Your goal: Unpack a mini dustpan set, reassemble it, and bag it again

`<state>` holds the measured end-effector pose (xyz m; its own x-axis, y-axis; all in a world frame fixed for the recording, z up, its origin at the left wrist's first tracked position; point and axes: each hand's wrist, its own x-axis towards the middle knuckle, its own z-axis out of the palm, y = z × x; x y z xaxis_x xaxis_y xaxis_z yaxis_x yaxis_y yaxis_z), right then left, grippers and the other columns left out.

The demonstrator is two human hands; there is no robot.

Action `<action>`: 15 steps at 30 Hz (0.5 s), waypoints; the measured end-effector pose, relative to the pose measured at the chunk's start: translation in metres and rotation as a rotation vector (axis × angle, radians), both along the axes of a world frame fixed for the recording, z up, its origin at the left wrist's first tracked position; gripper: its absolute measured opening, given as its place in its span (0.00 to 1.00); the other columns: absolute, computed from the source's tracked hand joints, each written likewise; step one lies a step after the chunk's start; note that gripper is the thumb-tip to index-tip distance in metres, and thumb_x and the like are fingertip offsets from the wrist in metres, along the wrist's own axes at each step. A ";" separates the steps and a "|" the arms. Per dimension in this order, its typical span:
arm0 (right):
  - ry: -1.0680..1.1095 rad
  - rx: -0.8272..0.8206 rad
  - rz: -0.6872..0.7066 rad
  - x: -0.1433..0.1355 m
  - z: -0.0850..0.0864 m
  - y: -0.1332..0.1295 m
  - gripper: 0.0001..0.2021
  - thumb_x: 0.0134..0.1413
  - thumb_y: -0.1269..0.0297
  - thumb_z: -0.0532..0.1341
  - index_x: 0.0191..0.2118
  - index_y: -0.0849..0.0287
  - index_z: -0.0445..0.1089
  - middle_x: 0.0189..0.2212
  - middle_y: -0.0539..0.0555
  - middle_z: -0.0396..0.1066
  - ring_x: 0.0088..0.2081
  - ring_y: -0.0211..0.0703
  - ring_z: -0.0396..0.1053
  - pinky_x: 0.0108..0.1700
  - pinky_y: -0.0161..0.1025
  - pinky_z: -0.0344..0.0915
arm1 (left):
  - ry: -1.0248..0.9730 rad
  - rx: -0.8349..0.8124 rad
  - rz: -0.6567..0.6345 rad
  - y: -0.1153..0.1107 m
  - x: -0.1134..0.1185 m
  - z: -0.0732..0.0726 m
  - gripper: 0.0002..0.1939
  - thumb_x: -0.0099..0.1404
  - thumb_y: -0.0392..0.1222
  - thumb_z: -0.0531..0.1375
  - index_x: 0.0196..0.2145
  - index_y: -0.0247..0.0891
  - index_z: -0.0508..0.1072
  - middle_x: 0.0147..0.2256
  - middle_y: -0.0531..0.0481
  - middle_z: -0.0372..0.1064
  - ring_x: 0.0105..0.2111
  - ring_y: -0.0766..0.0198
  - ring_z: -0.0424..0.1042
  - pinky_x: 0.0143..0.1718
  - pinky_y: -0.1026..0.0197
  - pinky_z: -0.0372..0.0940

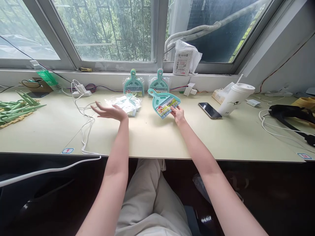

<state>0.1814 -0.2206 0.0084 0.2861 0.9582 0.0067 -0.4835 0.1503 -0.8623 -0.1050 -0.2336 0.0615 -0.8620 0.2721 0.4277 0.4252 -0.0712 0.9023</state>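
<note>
My right hand (178,114) grips the lower right edge of a mint-green dustpan (162,102) with a small brush and a printed label on it. The dustpan is tilted, its handle pointing up and left. Fingers spread and palm turned up, my left hand (109,112) holds nothing. Close beside it lies a pile of clear plastic packages (126,103) with mint-green parts inside. Against the wall lean two similar dustpan sets in clear wrap, a left one (133,86) and a right one (159,83), the latter partly hidden behind the held dustpan.
On the right stand a white cup with straw (237,98), a phone (210,110) and a tissue pack (221,93). White cables (85,131) run over the table's left part, near woven green leaves (17,109) and a green-labelled bottle (46,77). A wrapped box (184,60) sits on the sill.
</note>
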 end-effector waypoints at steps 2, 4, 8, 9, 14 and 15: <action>-0.007 -0.002 0.010 -0.003 0.001 -0.001 0.13 0.48 0.77 0.67 0.39 0.58 0.69 0.33 0.50 0.78 0.39 0.40 0.78 0.50 0.40 0.77 | 0.077 0.076 -0.167 -0.001 0.017 0.002 0.31 0.67 0.33 0.52 0.65 0.41 0.49 0.68 0.37 0.43 0.70 0.53 0.43 0.68 0.45 0.46; -0.015 0.002 0.030 -0.007 0.003 -0.002 0.12 0.49 0.77 0.67 0.39 0.58 0.69 0.33 0.50 0.78 0.38 0.39 0.78 0.49 0.40 0.76 | 0.051 0.124 -0.519 0.002 0.040 -0.001 0.25 0.70 0.39 0.52 0.63 0.41 0.55 0.64 0.37 0.54 0.64 0.55 0.57 0.63 0.50 0.56; -0.051 0.035 0.100 -0.011 0.007 -0.004 0.11 0.50 0.75 0.67 0.39 0.58 0.70 0.35 0.50 0.78 0.38 0.39 0.78 0.49 0.39 0.76 | -0.291 -0.135 -1.284 0.006 0.083 -0.021 0.22 0.70 0.55 0.54 0.57 0.43 0.64 0.49 0.41 0.71 0.48 0.54 0.73 0.46 0.52 0.71; -0.066 0.039 0.116 -0.011 0.008 -0.005 0.11 0.50 0.74 0.67 0.39 0.57 0.70 0.36 0.50 0.78 0.38 0.39 0.78 0.49 0.39 0.76 | -0.343 -0.196 -1.355 0.007 0.089 -0.027 0.23 0.69 0.55 0.54 0.57 0.43 0.64 0.46 0.42 0.72 0.45 0.54 0.75 0.43 0.52 0.72; -0.191 -0.080 0.207 -0.013 0.008 -0.004 0.05 0.54 0.70 0.67 0.36 0.60 0.71 0.30 0.52 0.78 0.30 0.40 0.78 0.40 0.40 0.79 | -0.399 -0.239 -1.282 0.012 0.092 -0.046 0.18 0.71 0.50 0.53 0.54 0.39 0.66 0.37 0.47 0.71 0.36 0.60 0.74 0.38 0.56 0.72; -0.243 -0.126 0.238 -0.013 0.008 -0.004 0.04 0.55 0.68 0.67 0.34 0.60 0.71 0.27 0.54 0.78 0.27 0.41 0.77 0.35 0.39 0.79 | -0.403 -0.231 -1.239 0.015 0.089 -0.048 0.18 0.71 0.50 0.52 0.52 0.39 0.67 0.35 0.48 0.70 0.35 0.61 0.73 0.37 0.57 0.72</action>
